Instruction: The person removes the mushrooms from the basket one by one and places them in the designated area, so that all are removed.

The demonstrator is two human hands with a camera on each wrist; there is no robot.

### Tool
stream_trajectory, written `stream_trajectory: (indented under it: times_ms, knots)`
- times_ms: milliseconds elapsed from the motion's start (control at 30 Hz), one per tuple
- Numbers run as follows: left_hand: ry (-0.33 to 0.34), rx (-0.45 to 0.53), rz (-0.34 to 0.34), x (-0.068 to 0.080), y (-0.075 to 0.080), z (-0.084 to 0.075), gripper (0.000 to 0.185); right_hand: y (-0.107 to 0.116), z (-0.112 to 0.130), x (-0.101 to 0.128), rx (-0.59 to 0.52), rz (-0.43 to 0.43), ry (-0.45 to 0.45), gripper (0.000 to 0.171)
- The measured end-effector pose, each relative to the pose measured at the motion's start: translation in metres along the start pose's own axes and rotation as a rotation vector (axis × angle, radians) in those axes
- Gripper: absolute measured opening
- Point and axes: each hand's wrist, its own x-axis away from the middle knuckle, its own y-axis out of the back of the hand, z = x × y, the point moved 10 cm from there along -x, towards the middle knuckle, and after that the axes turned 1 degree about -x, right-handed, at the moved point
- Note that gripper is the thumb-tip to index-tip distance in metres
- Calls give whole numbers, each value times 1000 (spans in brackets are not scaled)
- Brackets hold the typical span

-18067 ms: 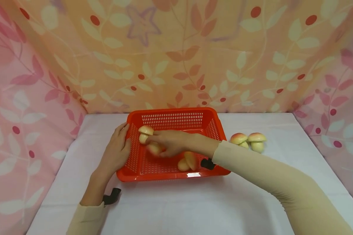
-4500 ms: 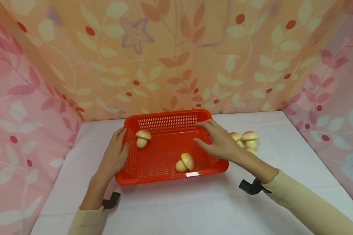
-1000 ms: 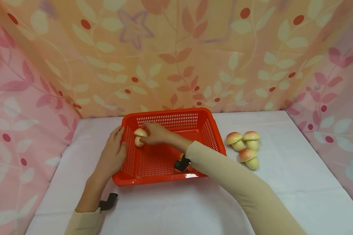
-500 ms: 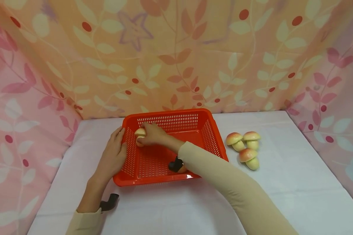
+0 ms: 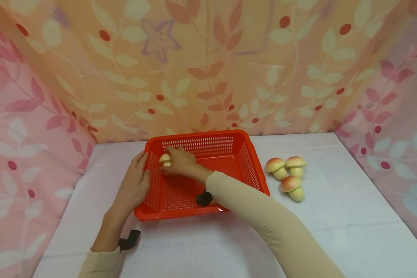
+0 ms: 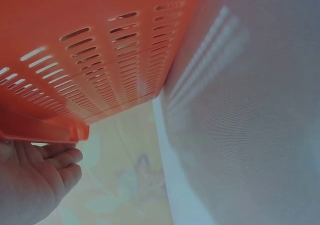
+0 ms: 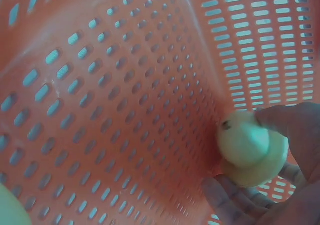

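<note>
Right hand (image 5: 181,161) is off the basket's (image 5: 180,216) right wall, where it sits 4.5 s ago, and over at the left side, thumb and fingers gripping the mushroom (image 5: 165,158) there. Versus 1.0 s ago the hand covers more of it: less stem and cap showing in head view. Cuff of the right sleeve (image 5: 257,214) and black wrist piece (image 5: 204,199) shift left over that same second. Front mushroom (image 7: 10,210) in the basket, plain to see from the head 4.5 s ago, is now practically covered by the arm. Counter (image 5: 351,231), right side: two mushrooms visible 18.1 s ago, now three, the extra one (image 5: 292,188) nearest the person
</note>
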Motion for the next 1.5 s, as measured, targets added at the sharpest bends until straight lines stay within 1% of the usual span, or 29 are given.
stream_trajectory:
  times_ms: [100,233,433,633,767,1000,1200,1500]
  knots:
    - [4,-6,5,0,-1,1,60,-1,0,0,-15,16,27,59]
    - [0,-8,-1,-1,-1,1,60,0,5,1,-63,31,81,58]
    - [-9,-10,-8,-1,-1,0,60,3,11,3,-80,22,136,53]
    - [-7,-3,-14,-1,-4,-1,60,1,4,3,-96,27,137,58]
    - [-9,-11,-18,-3,-4,-1,60,5,0,2,-104,12,137,55]
    - [10,-20,-5,-1,-3,2,60,9,3,5,-136,22,147,54]
    - [6,-16,-2,0,-4,0,60,11,2,8,-128,38,146,54]
    - [5,-15,-1,1,-1,-1,60,19,6,13,-123,35,200,52]
